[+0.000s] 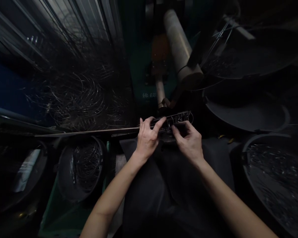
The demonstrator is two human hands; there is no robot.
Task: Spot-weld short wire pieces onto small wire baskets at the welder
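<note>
Wire frame (175, 119) sits pinched between left hand (147, 138) and right hand (188, 140) fingers; loose wire could slip or prick.

Only one marking visible: faint pale characters (149, 95) on the dark green machine body (139, 66), just left of the metal shaft (160, 92). Looks like two or three Chinese-style characters, too dim and blurred to read reliably. Nothing else readable: no brands, numbers or labels on the basins, wire or the part in the hands.
</note>
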